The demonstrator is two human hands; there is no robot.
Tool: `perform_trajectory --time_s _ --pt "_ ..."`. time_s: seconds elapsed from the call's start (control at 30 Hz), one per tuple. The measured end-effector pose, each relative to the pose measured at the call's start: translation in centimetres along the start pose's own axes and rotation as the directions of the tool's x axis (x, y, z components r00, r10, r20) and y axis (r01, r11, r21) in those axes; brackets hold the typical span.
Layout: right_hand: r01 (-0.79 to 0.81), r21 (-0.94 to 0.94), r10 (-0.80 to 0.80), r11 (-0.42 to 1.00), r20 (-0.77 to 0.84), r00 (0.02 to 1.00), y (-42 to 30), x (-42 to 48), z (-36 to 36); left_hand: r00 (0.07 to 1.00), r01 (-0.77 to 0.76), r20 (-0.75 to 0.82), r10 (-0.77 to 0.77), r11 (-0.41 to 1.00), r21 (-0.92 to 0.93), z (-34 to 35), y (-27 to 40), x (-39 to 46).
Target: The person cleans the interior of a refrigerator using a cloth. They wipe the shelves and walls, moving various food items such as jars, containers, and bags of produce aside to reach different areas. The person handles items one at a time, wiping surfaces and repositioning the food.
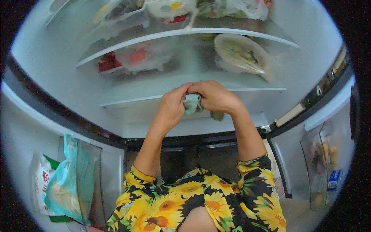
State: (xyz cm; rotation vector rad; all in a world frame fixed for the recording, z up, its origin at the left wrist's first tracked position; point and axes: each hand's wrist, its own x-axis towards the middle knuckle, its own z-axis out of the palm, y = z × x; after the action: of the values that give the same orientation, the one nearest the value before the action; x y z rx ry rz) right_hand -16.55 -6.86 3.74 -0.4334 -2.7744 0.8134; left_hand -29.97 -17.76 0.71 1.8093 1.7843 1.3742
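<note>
Both hands meet in front of an open refrigerator, gripping one bunched, pale green cloth (192,103). My left hand (174,100) closes on the cloth's left side, and its fingertips touch the fingers of my right hand (216,97), which grips the right side. A darker greenish end of cloth (217,116) hangs below my right wrist; whether it is the same piece I cannot tell. Just behind the hands runs the front edge of the lowest glass shelf (133,100). My fingers hide part of that edge and much of the cloth.
A plastic-wrapped bowl of food (240,53) and bagged red items (108,62) sit at the back. Above them, the middle shelf (185,32) spans the cabinet. The left door bin holds a turquoise bag (65,185); the right door bin (316,162) holds packages.
</note>
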Motion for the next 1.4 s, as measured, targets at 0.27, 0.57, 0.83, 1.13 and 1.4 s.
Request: perform_trajectory --time_s 0.27,0.57,0.83,1.13,1.4 --pt "0.183 0.063 -0.138 0.981 -0.432 0.891 -2.8 9.0 8.3 0.719 0.342 -0.623 -0.309 0.937 -0.07 -5.0 -5.5 -4.0" --pt "0.186 -0.236 -0.238 0.954 -0.221 0.946 -4.4 15.0 15.2 0.817 0.4 -0.566 -0.113 0.817 0.414 -8.7 -12.8 -4.3" --pt "0.036 -0.37 -0.114 0.928 -0.191 0.975 -0.8 7.7 9.9 0.944 0.184 -0.331 -0.009 0.846 0.501 -1.7 -7.9 -1.8" --pt "-0.174 -0.347 0.066 0.921 -0.303 0.951 0.8 -1.1 2.0 0.882 -0.188 -0.305 0.359 0.862 0.472 6.3 -2.9 1.8" --pt "0.239 -0.194 -0.3 0.951 -0.405 0.864 -2.4 7.0 7.6 0.806 0.057 -0.54 0.241 0.877 0.477 -1.9 -6.3 -0.5"
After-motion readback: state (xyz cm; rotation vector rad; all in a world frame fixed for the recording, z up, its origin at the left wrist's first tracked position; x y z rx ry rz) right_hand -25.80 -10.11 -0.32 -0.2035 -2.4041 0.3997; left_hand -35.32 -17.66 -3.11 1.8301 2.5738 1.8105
